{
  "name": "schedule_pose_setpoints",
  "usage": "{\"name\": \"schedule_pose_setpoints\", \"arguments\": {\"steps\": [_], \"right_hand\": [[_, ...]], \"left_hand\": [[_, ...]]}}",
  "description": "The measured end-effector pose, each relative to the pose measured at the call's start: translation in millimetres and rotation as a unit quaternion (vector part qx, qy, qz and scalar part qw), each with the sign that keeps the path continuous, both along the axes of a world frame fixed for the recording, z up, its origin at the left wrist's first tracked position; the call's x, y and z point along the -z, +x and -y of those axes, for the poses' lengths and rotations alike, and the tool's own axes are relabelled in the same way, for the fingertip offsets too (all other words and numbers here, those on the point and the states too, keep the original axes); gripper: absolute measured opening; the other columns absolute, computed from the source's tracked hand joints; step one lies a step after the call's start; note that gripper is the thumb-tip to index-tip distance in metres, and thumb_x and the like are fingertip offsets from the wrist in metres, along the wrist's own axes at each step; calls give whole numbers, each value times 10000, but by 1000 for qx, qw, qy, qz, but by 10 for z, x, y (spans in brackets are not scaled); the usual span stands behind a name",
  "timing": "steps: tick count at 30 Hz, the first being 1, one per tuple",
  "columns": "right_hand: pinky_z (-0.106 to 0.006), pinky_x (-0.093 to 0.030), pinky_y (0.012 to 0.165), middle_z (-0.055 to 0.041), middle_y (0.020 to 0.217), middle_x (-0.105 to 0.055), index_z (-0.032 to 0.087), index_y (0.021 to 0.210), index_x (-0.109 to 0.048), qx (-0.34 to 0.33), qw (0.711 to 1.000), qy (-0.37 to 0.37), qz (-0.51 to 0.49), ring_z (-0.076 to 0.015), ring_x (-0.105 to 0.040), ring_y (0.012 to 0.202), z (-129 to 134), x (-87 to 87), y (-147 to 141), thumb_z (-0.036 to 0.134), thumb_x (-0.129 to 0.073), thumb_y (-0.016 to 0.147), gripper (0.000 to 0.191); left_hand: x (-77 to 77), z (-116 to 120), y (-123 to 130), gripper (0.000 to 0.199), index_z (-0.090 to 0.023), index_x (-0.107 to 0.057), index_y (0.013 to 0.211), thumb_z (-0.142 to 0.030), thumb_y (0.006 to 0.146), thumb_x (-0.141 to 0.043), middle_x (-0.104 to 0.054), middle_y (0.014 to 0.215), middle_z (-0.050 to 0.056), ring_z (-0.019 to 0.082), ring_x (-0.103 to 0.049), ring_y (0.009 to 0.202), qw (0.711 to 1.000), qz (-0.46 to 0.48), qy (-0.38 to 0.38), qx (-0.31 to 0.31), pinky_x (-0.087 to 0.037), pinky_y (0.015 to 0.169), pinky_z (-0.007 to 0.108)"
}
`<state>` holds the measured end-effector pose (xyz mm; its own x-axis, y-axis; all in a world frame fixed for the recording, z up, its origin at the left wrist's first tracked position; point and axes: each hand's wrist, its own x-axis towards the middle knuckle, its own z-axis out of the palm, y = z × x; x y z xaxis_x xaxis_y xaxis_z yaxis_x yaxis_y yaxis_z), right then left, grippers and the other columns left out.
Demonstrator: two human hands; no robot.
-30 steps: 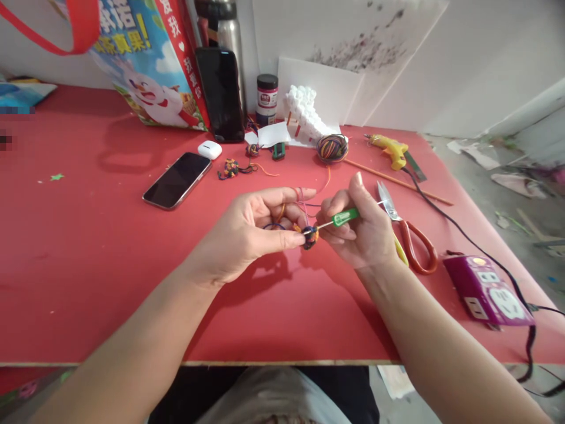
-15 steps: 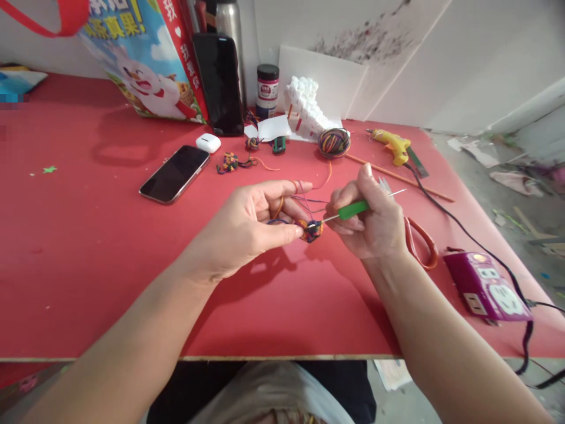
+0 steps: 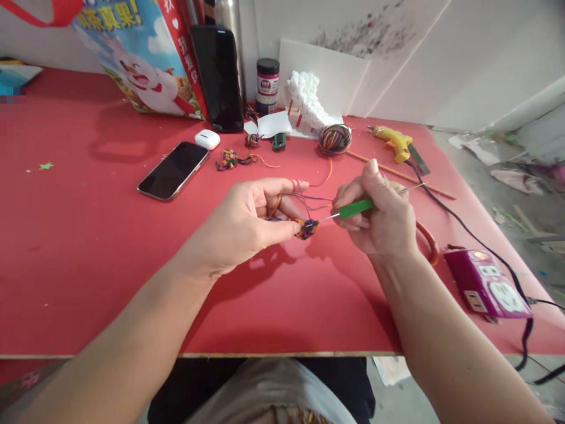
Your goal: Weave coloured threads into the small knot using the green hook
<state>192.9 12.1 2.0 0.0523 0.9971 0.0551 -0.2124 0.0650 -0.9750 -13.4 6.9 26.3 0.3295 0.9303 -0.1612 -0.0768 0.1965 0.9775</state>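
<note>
Left hand [image 3: 247, 221] pinches small multicoloured crochet piece [image 3: 307, 228] above red table [image 3: 110, 247], near side of yarn ball [image 3: 335, 139]. Right hand [image 3: 379, 215] grips green-handled crochet hook [image 3: 355, 208], tip at the piece. Risk: taut strands over the fingers could slip off, dropping the loop.

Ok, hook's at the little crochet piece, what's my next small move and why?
Probably catch the strand and draw it through: the right hand has the crochet hook tip at the crochet piece, pinched by the left hand, with yarn stretched taut above it.
</note>
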Motion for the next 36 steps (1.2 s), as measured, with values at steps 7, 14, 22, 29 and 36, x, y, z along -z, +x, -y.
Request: {"name": "schedule_pose_setpoints", "arguments": {"steps": [7, 14, 22, 29, 36], "right_hand": [[-295, -129, 356, 16, 374, -432, 220, 497, -659, 21, 999, 10, 36, -68, -258, 327, 19, -21, -4, 874, -726, 792, 720], [-297, -203, 375, -15, 433, -544, 228, 567, -749, 57, 995, 38, 71, -97, -372, 357, 53, 14, 4, 786, -766, 837, 621], [-316, -399, 455, -15, 526, -650, 267, 631, -801, 77, 979, 104, 159, -130, -525, 448, 190, -30, -49, 655, -742, 943, 501], [-282, -456, 491, -23, 575, -692, 222, 676, -775, 71, 892, 290, 339, -129, -624, 484, 284, -50, -113, 488, -572, 1095, 537], [-284, -449, 518, -27, 620, -690, 182, 781, -726, 72, 788, 422, 443, -136, -642, 525, 286, 22, -109, 215, -532, 1098, 373]], "left_hand": [[0, -9, 25, 405, -143, -829, 1092, -81, 698, -896, -768, 738, 45, 174, -693, 657, 1000, -17, -7, -15, -500, 574, 268], [40, -13, 47, 422, -147, -834, 1068, -82, 661, -927, -751, 708, 34, 150, -647, 591, 998, -35, -22, -47, -463, 525, 260], [90, -22, 81, 433, -149, -825, 1085, -64, 670, -916, -779, 737, 47, 132, -601, 538, 996, -46, -27, -72, -412, 478, 262], [117, -13, 134, 586, -131, -760, 1275, 9, 708, -809, -774, 788, 20, 124, -625, 611, 988, -133, 5, -77, -435, 493, 231], [52, -44, 142, 489, -73, -708, 1253, 21, 778, -776, -733, 707, 3, 93, -599, 530, 991, -53, -88, -84, -420, 485, 211]]}}
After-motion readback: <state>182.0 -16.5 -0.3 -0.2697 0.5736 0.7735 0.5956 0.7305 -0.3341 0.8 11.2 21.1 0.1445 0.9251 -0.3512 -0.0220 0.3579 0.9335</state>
